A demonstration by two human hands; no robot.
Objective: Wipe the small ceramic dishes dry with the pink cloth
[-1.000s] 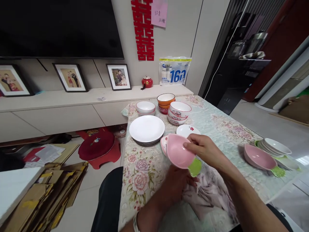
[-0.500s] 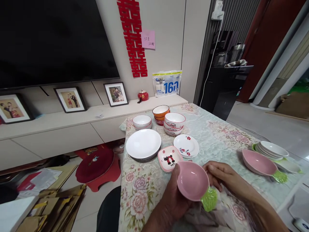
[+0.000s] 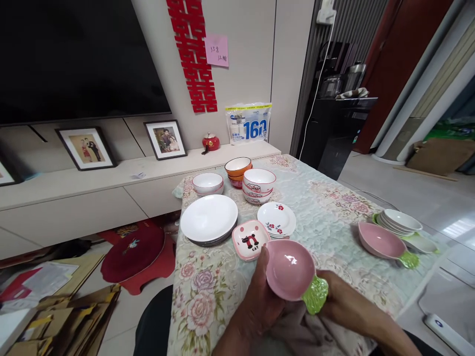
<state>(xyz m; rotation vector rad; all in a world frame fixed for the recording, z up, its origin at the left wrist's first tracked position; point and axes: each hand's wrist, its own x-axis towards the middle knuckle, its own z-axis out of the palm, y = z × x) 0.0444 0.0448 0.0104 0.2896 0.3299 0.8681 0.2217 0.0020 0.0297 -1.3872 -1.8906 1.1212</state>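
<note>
My left hand (image 3: 256, 296) grips a pink radish-shaped bowl (image 3: 289, 269) with a green leaf handle, its thumb over the rim. Behind that handle my right hand (image 3: 336, 301) is curled against the bowl; its fingertips are hidden. Brownish cloth (image 3: 308, 331) shows below both hands. Just beyond the bowl lies a square pink-rimmed cat dish (image 3: 251, 240). A stack of flower-patterned plates (image 3: 276, 219) and a stack of large white plates (image 3: 209, 217) stand behind it. To the right, another pink leaf-handled dish (image 3: 381, 240) sits beside stacked white bowls (image 3: 401, 220).
Farther back on the floral tablecloth (image 3: 202, 301) stand white bowls (image 3: 208, 183), orange bowls (image 3: 238, 166) and red-rimmed bowls (image 3: 259, 183). A low cabinet (image 3: 111, 193) runs behind the table. On the left are a red stool (image 3: 133, 254) and flattened cardboard (image 3: 70, 316).
My right hand has moved from the bowl's far right rim down to its green leaf handle. The bowl stays in my left hand. The view has turned slightly right.
</note>
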